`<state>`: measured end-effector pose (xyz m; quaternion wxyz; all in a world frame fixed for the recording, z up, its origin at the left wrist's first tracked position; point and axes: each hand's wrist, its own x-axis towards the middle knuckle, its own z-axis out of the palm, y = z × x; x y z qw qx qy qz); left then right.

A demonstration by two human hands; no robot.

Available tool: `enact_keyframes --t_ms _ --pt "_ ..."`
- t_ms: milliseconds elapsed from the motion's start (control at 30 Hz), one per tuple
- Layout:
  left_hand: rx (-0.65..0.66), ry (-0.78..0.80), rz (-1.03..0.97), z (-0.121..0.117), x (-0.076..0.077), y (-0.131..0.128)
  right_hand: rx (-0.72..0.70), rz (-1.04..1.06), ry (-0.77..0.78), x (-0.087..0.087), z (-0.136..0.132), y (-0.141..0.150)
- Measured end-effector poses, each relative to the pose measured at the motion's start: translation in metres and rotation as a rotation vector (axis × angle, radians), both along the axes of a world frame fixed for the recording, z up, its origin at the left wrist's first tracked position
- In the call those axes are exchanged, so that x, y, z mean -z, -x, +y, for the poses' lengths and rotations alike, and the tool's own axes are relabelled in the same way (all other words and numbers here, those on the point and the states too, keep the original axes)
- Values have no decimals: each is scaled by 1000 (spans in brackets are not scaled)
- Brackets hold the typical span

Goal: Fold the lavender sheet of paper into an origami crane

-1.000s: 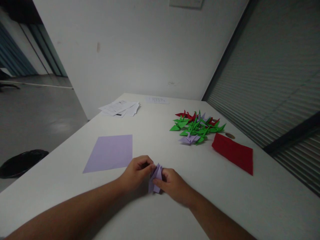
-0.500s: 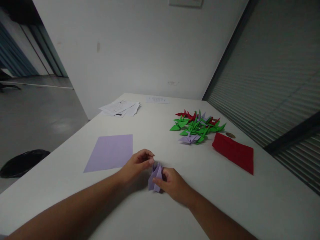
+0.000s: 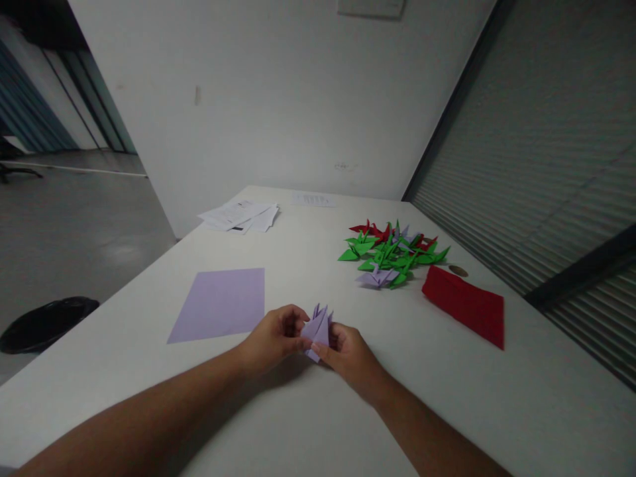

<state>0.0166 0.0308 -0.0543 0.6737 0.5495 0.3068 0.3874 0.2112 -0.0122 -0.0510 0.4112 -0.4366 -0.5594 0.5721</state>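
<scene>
A partly folded purple origami crane (image 3: 318,327) is held just over the white table (image 3: 278,424), its narrow points turned up and away from me. My left hand (image 3: 279,336) pinches its left side between thumb and fingers. On the other side, my right hand (image 3: 348,354) grips it, the thumb pressed on the near face. The fingers behind the paper are partly hidden. Left of my hands lies a flat square of purple paper (image 3: 221,303).
Several green, red and purple paper cranes (image 3: 387,255) lie heaped at the back right. Near them are a red sheet of paper (image 3: 464,305) and a round brown disc (image 3: 458,271). Printed papers (image 3: 238,215) rest at the back left. A black-lined bin (image 3: 47,323) stands left of the table.
The purple crane has risen slightly and moved away from me, its points now showing more. My left hand has come down onto its left side; both hands now hold it.
</scene>
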Motion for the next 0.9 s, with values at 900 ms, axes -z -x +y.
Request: enact_keyframes --t_ms 900 --pt "-47 63 -116 -8 -14 -10 305 -73 -65 -14 -1 11"
